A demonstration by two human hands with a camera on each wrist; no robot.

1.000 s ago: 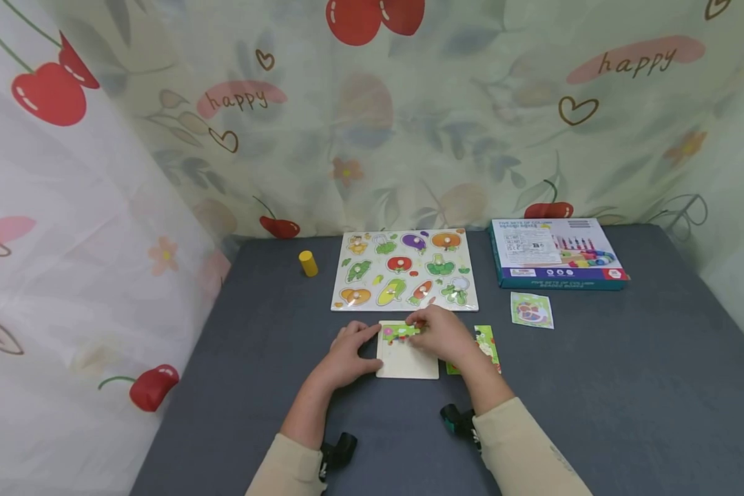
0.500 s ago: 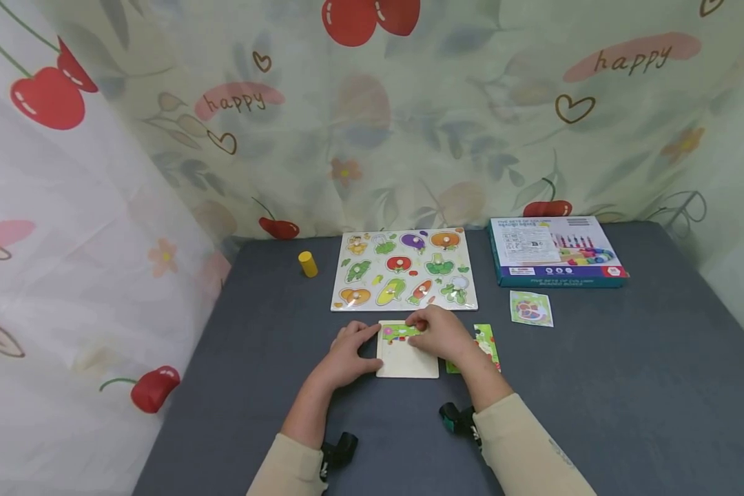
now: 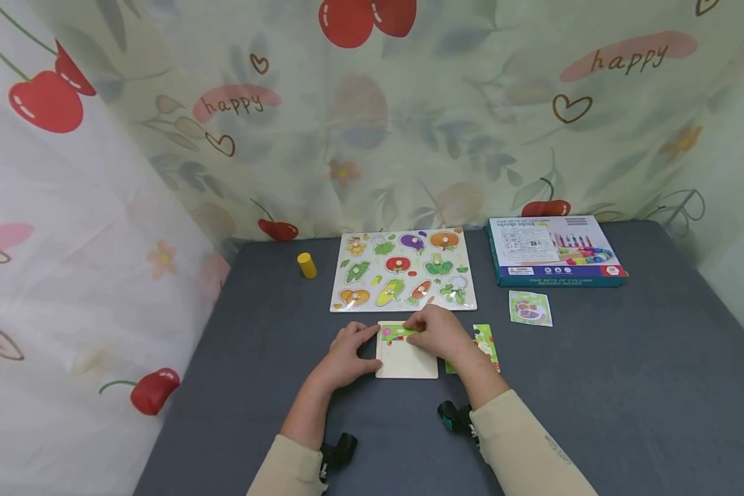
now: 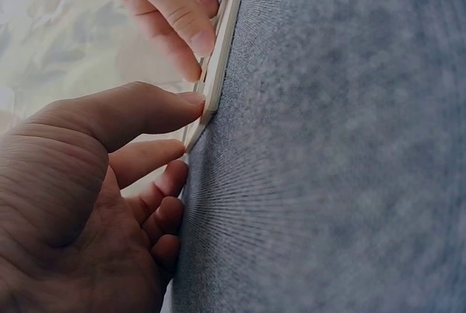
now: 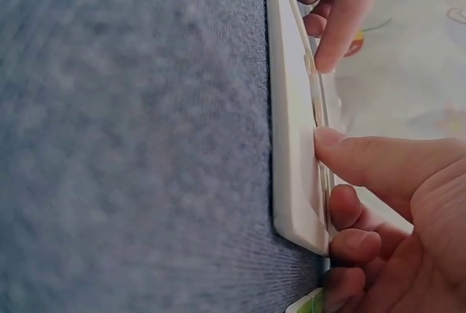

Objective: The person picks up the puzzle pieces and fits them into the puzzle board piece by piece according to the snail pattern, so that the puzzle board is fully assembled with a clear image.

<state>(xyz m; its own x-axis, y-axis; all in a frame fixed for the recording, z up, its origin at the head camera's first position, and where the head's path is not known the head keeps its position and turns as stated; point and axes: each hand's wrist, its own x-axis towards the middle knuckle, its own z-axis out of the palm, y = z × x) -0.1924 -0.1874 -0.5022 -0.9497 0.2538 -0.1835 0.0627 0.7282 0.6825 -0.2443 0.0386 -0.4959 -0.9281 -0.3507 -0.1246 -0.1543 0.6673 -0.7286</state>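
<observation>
Left hand point(image 3: 347, 355) spread wide, bracing the pale square wooden tray point(image 3: 404, 364); right hand point(image 3: 440, 333) narrow, pinching the flat green printed puzzle strip point(image 3: 388, 332) along its far side (probably light, stiff; best taken by the edges)!

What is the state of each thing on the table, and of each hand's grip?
Wooden board: flat, mostly bare.
Green strip: on the board's upper part.
Left hand's grip: thumb and forefinger apart, touching the board's left edge.
Right hand's grip: curled on the strip's right end.
Green picture, right of board: flat, partly hidden.
Vegetable puzzle: flat, shapes in place.
Box: closed, flat.
Card: flat, picture up.
Yellow block: standing on end.
</observation>
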